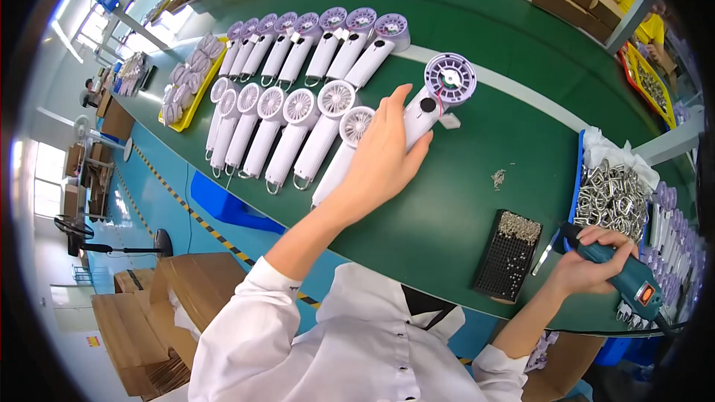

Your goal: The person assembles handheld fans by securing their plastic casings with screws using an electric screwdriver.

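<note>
My left hand (pixel 386 145) is closed around the white handle of a handheld fan (pixel 413 120). The fan's round purple head points away from me, its inside exposed with thin red wires, and a small white tab sticks out beside it. Close by my left wrist lies another white handheld fan (pixel 356 126) with its grille on. At the right, my right hand (pixel 596 259) grips a teal electric screwdriver (pixel 629 281), its bit pointing left toward a black perforated screw tray (pixel 509 257) that holds many small screws.
Two rows of fans lie at the left: open purple-headed ones (pixel 305 26) behind, grilled white ones (pixel 299 108) in front. A yellow tray (pixel 195 108) stands beyond. Loose screws (pixel 498 179) lie mid-table. Metal clips (pixel 612 197) fill a blue bin at right, near more fans (pixel 674 234).
</note>
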Action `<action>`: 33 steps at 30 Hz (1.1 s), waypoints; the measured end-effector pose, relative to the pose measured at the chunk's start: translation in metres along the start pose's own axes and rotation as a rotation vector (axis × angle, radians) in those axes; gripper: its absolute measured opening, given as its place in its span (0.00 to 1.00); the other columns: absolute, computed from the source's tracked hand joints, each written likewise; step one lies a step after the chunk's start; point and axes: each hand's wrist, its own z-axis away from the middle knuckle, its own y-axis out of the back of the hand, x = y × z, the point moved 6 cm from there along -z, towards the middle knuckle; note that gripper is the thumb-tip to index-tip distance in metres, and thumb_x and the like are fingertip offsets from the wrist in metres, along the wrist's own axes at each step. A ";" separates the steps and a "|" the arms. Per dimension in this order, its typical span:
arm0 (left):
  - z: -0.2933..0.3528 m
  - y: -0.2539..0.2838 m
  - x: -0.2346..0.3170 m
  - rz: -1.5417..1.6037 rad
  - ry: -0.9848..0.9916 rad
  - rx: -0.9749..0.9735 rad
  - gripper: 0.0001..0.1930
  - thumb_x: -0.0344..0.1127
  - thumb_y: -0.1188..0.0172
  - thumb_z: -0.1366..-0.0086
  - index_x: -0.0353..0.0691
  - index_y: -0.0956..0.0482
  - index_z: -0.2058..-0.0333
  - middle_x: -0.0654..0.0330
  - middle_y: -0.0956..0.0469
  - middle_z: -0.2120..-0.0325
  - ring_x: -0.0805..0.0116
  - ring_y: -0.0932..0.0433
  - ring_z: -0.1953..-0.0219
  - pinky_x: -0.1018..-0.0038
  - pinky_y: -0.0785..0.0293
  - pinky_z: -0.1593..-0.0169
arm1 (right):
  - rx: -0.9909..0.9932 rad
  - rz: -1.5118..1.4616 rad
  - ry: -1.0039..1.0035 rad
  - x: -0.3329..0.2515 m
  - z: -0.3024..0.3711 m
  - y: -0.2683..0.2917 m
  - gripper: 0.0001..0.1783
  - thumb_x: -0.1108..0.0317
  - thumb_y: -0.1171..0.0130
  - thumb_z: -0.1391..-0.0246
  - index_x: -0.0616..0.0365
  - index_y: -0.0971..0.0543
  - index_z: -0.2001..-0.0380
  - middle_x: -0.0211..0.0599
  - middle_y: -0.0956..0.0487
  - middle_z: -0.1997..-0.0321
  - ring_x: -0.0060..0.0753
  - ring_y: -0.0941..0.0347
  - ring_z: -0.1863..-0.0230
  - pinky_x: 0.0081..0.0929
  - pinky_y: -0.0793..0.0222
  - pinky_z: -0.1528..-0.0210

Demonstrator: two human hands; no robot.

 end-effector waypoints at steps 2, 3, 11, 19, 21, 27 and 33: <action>-0.019 -0.012 -0.009 -0.026 -0.048 0.018 0.30 0.32 0.38 0.40 0.28 0.40 0.43 0.40 0.31 0.54 0.42 0.28 0.52 0.60 0.31 0.49 | 0.021 0.008 -0.049 0.003 0.002 0.000 0.09 0.65 0.52 0.39 0.59 0.36 0.63 0.35 0.34 0.80 0.26 0.40 0.88 0.26 0.40 0.83; -0.029 -0.016 -0.014 -0.015 -0.035 0.010 0.27 0.29 0.39 0.43 0.25 0.38 0.48 0.40 0.33 0.56 0.40 0.30 0.53 0.57 0.30 0.51 | 0.028 0.015 -0.048 0.001 0.003 -0.002 0.10 0.64 0.52 0.38 0.59 0.37 0.61 0.35 0.35 0.80 0.27 0.40 0.87 0.26 0.40 0.83; -0.115 -0.055 -0.077 -0.354 0.118 -0.249 0.31 0.42 0.37 0.42 0.20 0.38 0.52 0.33 0.31 0.52 0.36 0.31 0.49 0.50 0.34 0.45 | 0.006 0.030 -0.108 0.001 0.005 -0.002 0.11 0.63 0.53 0.37 0.59 0.37 0.60 0.35 0.35 0.80 0.27 0.39 0.87 0.26 0.39 0.84; -0.117 -0.060 -0.112 -0.704 0.070 -0.214 0.34 0.54 0.43 0.38 0.19 0.32 0.55 0.34 0.25 0.57 0.38 0.25 0.52 0.54 0.29 0.48 | -0.029 0.016 -0.188 0.001 0.003 -0.006 0.10 0.63 0.53 0.37 0.57 0.37 0.65 0.35 0.34 0.80 0.27 0.38 0.87 0.25 0.39 0.83; -0.116 -0.052 -0.116 -0.708 0.085 -0.194 0.33 0.54 0.43 0.38 0.19 0.30 0.56 0.33 0.25 0.57 0.39 0.25 0.52 0.54 0.29 0.47 | -0.031 0.006 -0.203 0.005 0.003 -0.011 0.10 0.62 0.52 0.37 0.57 0.37 0.66 0.35 0.34 0.81 0.26 0.39 0.87 0.24 0.39 0.83; -0.099 0.007 -0.054 -0.487 -0.183 0.007 0.28 0.55 0.45 0.36 0.27 0.24 0.62 0.38 0.22 0.64 0.42 0.22 0.59 0.57 0.26 0.57 | -0.223 -0.017 -0.287 -0.013 -0.016 0.001 0.10 0.62 0.55 0.36 0.56 0.36 0.66 0.31 0.35 0.75 0.24 0.41 0.85 0.24 0.42 0.81; 0.048 0.093 -0.034 -0.493 0.355 0.076 0.12 0.38 0.44 0.31 0.32 0.21 0.63 0.57 0.22 0.75 0.71 0.25 0.71 0.74 0.30 0.63 | -0.341 -0.063 -0.333 -0.022 0.004 -0.010 0.18 0.61 0.57 0.35 0.57 0.41 0.46 0.41 0.31 0.74 0.34 0.36 0.87 0.39 0.31 0.83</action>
